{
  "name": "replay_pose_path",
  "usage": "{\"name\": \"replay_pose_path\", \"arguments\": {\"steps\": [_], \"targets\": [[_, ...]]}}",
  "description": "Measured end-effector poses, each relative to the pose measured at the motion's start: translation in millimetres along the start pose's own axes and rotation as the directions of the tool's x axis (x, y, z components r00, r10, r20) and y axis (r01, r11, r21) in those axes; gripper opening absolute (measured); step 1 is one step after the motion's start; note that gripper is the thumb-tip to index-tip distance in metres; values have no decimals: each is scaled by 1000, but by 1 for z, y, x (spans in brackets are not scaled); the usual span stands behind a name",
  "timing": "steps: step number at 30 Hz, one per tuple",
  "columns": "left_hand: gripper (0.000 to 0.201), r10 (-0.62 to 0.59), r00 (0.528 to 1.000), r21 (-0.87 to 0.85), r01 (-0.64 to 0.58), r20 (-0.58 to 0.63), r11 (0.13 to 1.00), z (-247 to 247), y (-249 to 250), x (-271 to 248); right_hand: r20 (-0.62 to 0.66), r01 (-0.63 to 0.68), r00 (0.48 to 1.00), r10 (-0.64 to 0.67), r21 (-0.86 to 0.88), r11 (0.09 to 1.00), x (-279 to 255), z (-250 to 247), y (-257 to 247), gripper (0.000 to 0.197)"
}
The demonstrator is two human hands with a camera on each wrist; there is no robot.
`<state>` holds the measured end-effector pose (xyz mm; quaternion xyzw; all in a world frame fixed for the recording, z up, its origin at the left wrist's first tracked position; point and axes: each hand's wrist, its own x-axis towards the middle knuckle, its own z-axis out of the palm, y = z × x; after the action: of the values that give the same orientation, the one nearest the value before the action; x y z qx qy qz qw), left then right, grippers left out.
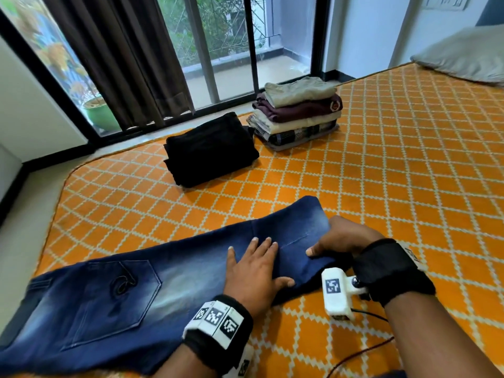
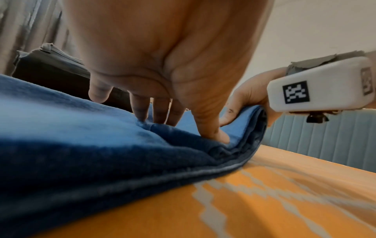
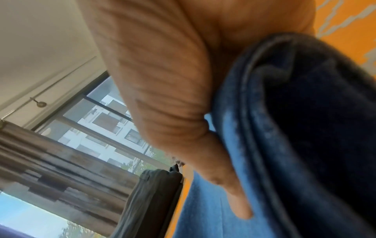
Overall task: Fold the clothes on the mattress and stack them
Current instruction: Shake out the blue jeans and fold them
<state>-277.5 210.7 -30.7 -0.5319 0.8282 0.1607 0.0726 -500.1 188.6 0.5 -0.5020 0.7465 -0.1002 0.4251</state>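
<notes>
Pinching the leg end of the blue jeans (image 1: 152,282), right hand (image 1: 345,238) has thumb on top and fingers under a doubled-over layer; left hand (image 1: 253,271) lies flat, fingers straight, pressing the denim just beside it. Jeans lie on the orange mattress (image 1: 395,165), long axis left-right, waist far left. Likely next fold runs leftward; right hand is nearer. Black folded garment (image 1: 210,148) and stack (image 1: 297,113) sit beyond.

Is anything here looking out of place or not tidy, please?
Nothing stands out. The blue jeans lie mid-fold on the mattress; the left hand presses them flat and the right hand grips the folded end. The black garment and the stack sit neatly folded.
</notes>
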Motion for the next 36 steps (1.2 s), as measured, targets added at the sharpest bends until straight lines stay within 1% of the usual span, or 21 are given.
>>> {"name": "replay_pose_path", "arguments": {"steps": [3,5,7,9,10,11,12,13,14,15,16,18,20,22,24,28,29,31,32,34,36], "targets": [[91,19,1000,-49,-19,-6,999,-7,4,7,-67,2,998,-5,-32,999,-1,-9,-2,20],[86,61,997,-145,-67,-45,987,-12,8,8,-214,-6,977,8,11,1000,-7,-23,2,26],[82,119,986,-258,-146,-117,955,-14,14,9,-450,-5,893,-2,-14,1000,-25,-40,1,26],[87,108,975,-398,-179,-193,900,-19,21,8,-644,5,762,-65,-95,995,-52,-49,-11,25],[93,59,968,-543,-188,-245,818,-23,26,6,-669,47,732,-130,-141,989,-62,-49,-20,31],[96,-25,960,-723,-194,-281,663,-28,29,5,-627,118,750,-212,-188,975,-75,-46,-32,38],[93,-127,956,-876,-182,-263,447,-36,30,5,-521,233,799,-301,-193,953,-84,-40,-43,40],[87,-196,959,-951,-149,-206,270,-43,27,6,-370,340,855,-365,-132,931,-91,-33,-52,40],[77,-234,960,-981,-119,-153,154,-46,19,7,-211,402,893,-398,-25,915,-94,-26,-56,42],[64,-262,957,-991,-101,-122,94,-48,10,6,-114,419,906,-409,97,903,-92,-20,-57,43],[53,-304,946,-992,-89,-113,91,-46,-2,4,-110,412,911,-398,183,892,-87,-16,-55,40],[68,-415,904,-985,-38,-105,166,-30,-26,3,-292,370,904,-313,165,914,-68,-11,-44,39],[77,-475,876,-974,26,-87,226,-15,-43,3,-399,224,897,-193,34,974,-46,-5,-28,47],[81,-493,864,-956,54,-99,288,-6,-54,4,-315,75,944,-97,-81,994,-28,5,-18,67],[84,-516,845,-927,69,-141,368,1,-61,5,-190,16,981,-44,-151,988,-17,14,-12,76],[84,-518,831,-844,120,-202,523,4,-60,-1,-66,57,996,-58,-30,998,-11,25,-20,51],[84,-517,822,-788,147,-239,598,3,-58,-3,-52,63,997,-63,-6,998,-10,28,-22,44],[83,-466,807,-501,254,-361,827,2,-52,-12,-42,69,997,-68,30,997,-12,31,-25,35],[80,-394,812,-323,270,-430,907,2,-46,-19,-38,66,997,-64,55,996,-11,32,-25,32],[59,-193,852,-132,147,-487,980,4,-36,-27,-39,70,997,-67,96,993,-12,31,-25,27],[37,-97,909,-153,37,-406,987,6,-31,-30,-31,112,994,-108,133,985,-10,32,-28,23]]}}
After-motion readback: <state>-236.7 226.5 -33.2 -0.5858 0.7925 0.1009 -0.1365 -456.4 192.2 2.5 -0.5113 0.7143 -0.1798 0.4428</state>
